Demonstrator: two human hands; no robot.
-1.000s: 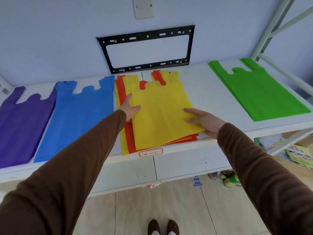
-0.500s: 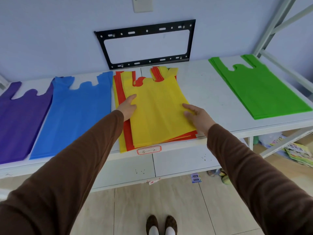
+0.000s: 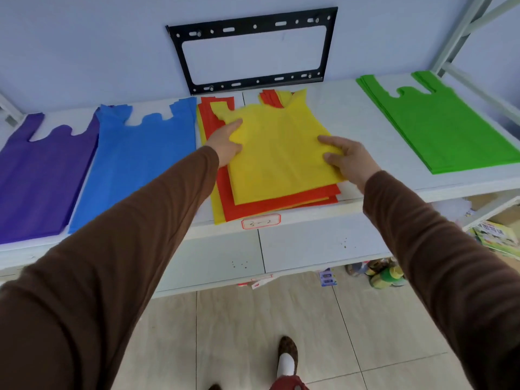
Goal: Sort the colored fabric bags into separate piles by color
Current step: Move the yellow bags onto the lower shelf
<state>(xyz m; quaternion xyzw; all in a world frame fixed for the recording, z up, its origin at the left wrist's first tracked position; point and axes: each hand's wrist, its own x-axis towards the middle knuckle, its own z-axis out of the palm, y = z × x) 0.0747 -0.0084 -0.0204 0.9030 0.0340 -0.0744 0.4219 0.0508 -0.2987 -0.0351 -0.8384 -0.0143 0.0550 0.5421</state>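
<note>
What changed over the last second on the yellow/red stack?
The top yellow bag has been pulled up at its edges and now bunches and wrinkles. The left hand now grips its left edge near the handle, and the right hand pinches its right edge. A second ago both lay flat on it. The red bags beneath and the purple pile, blue pile and green pile stayed put.

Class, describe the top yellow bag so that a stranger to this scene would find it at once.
Start at the black metal bracket on the wall and drop to the white shelf below it. There lies a mixed red and yellow stack, between the blue bags and the green bags. The top yellow bag alone has hands on it.
</note>
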